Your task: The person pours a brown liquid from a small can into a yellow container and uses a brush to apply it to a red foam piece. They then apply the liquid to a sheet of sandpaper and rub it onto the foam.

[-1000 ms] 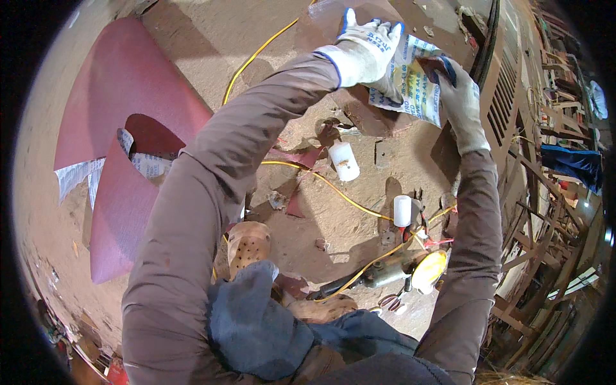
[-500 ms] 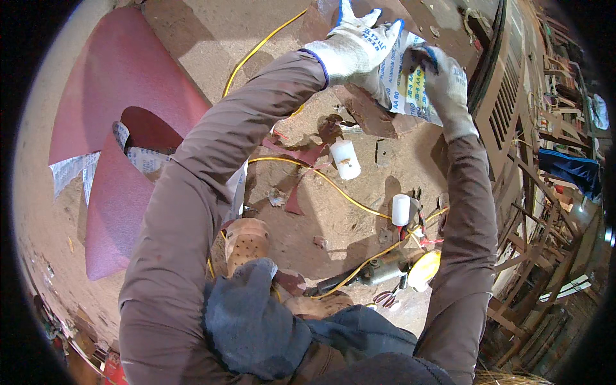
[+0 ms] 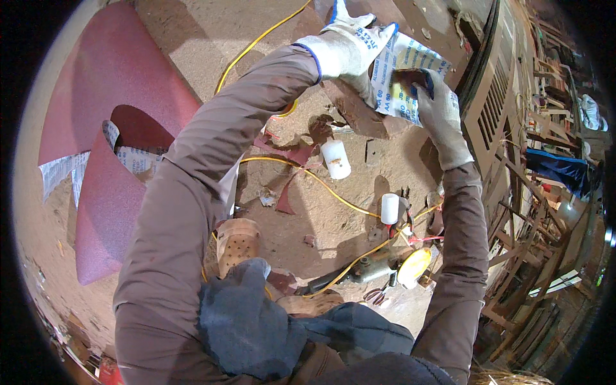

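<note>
Gloved in white with blue trim, my left hand (image 3: 350, 48) rests with spread fingers on the left edge of a sandpaper sheet (image 3: 393, 64), printed backing up. The sheet lies over a brown board (image 3: 362, 115). My right hand (image 3: 439, 102), also gloved, is over the sheet's near right side with its fingers curled together. What its fingers hold, if anything, is hidden. A large red sandpaper piece (image 3: 109, 96) curls on the ground at the left.
White cylinders (image 3: 335, 159) stand on the ground amid red scraps (image 3: 285, 199). An angle grinder (image 3: 372, 268) with a yellow disc (image 3: 414, 268) lies near my feet, scissors (image 3: 375, 295) beside it. A yellow cord (image 3: 327, 189) crosses the ground. Slatted panels (image 3: 494, 109) line the right.
My right hand has moved down and left over the sheet, and more of the sheet's far right part shows. My left hand stays spread on the left edge. The view has shifted slightly.
</note>
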### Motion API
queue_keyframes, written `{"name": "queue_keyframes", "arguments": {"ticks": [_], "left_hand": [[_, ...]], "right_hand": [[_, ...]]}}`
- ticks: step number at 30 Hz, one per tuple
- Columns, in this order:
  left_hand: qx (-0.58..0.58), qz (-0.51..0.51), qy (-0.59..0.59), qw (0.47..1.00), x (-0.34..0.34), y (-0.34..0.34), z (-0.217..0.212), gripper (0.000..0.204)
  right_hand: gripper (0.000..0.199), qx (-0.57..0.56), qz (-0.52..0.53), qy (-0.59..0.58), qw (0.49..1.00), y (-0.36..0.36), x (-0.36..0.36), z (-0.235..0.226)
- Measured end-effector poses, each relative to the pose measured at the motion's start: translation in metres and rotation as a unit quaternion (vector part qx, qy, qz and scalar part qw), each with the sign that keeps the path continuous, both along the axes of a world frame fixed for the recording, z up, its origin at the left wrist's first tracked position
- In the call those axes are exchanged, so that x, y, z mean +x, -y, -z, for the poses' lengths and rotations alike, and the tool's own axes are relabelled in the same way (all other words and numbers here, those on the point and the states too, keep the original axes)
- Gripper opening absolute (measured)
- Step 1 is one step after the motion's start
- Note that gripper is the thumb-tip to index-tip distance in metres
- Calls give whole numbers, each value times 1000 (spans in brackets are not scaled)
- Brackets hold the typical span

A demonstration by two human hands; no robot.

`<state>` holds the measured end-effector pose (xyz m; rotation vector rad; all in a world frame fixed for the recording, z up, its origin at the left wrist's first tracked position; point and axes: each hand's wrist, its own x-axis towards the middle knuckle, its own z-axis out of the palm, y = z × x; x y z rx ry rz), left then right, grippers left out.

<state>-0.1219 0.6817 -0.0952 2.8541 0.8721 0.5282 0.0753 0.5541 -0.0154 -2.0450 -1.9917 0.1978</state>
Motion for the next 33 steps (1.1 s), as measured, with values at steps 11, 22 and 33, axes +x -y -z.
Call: {"name": "queue_keyframes", "arguments": {"ticks": [11, 22, 33], "left_hand": [[-52, 0, -68, 996, -7, -11, -23, 64], [-85, -8, -42, 995, -20, 7, -50, 85], [9, 21, -84, 996, -9, -11, -23, 62]], "right_hand": [[24, 105, -91, 110, 984, -78, 16, 14], [33, 8, -179, 34, 983, 29, -18, -1], [27, 53, -30, 94, 994, -47, 33, 3]]}}
